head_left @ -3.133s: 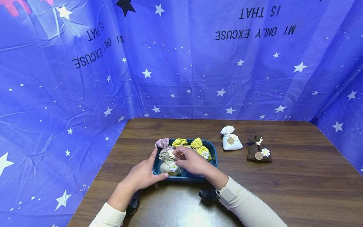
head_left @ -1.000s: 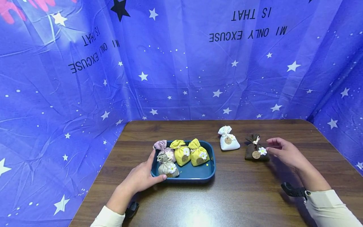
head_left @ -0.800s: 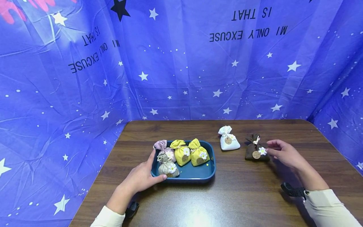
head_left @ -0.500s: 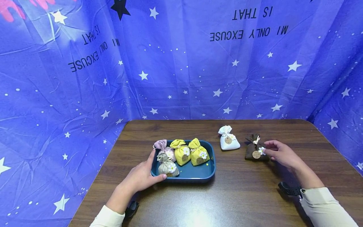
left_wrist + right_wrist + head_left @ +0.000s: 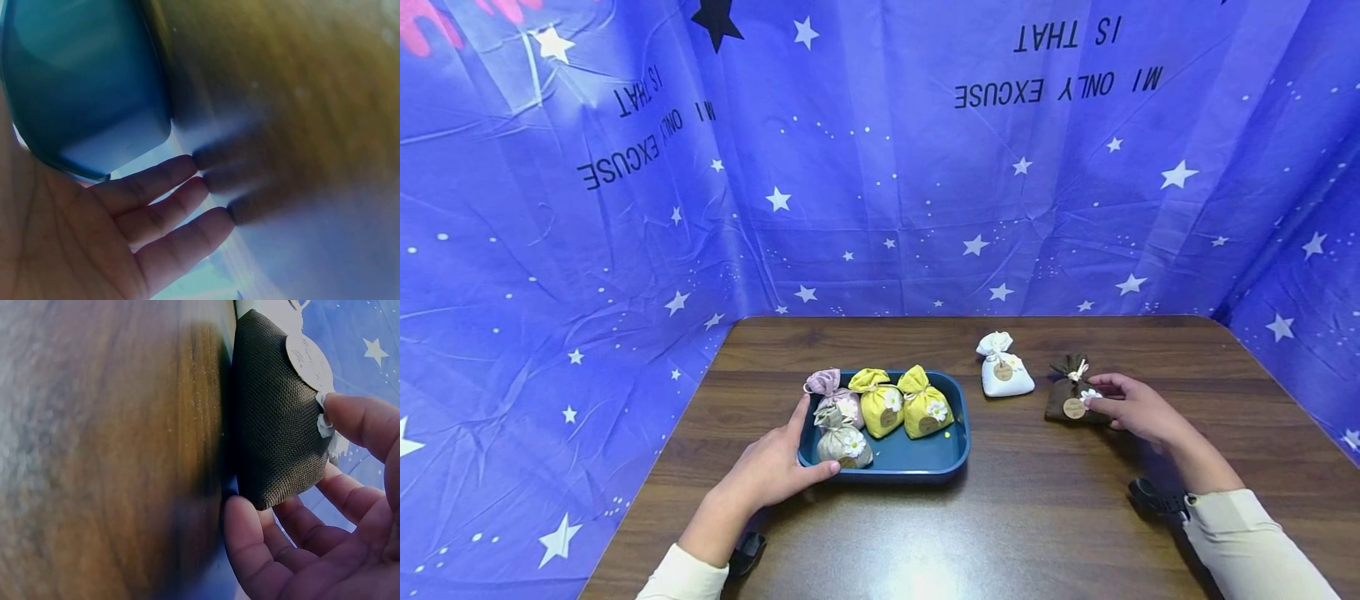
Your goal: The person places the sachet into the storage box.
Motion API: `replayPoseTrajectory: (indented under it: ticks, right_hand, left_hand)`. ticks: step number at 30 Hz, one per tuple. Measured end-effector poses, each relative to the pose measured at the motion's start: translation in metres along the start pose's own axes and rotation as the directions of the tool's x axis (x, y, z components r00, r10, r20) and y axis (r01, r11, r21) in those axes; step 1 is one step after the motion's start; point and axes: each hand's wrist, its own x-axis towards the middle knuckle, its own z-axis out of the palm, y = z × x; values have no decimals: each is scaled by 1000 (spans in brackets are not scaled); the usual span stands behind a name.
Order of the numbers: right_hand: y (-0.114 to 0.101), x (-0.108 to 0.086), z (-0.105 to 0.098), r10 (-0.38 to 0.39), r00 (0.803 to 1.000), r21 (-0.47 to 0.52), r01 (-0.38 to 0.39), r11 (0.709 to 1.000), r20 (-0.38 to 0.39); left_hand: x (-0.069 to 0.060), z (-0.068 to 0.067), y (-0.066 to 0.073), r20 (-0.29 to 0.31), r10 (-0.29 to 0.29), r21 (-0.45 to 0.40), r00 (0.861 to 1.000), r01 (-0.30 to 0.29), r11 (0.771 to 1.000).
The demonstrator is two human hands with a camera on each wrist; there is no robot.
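My right hand (image 5: 1138,410) has its thumb on the daisy of a brown drawstring sachet (image 5: 275,406) and its fingers round the sachet's right side. The sachet, with a round tag, lies on the table at the right. My left hand (image 5: 771,462) rests against the left end of a blue tray (image 5: 917,477), thumb and index finger on its rim. In the left wrist view the other left-hand fingers (image 5: 181,240) lie loosely extended beside the tray. Inside the tray are a grey sachet (image 5: 842,448), a pink sachet (image 5: 827,382) and two yellow sachets (image 5: 880,408).
A white sachet (image 5: 1007,379) stands on the wooden table (image 5: 1015,517) between the tray and the brown sachet. Blue star-printed cloth (image 5: 917,183) hangs behind and at both sides of the table.
My right hand has left the tray, moved right to the brown sachet and taken hold of its right side. The sachet has shifted slightly left. My left hand has stayed at the tray.
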Motion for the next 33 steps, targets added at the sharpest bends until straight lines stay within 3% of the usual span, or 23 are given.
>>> replayPoseTrajectory:
  ticks: [33]
  right_hand:
    - [-11,-1,6,-32,996,-26,30,999,-88]
  left_hand:
    - [0,1,-1,-9,6,2,1000,-6,1000]
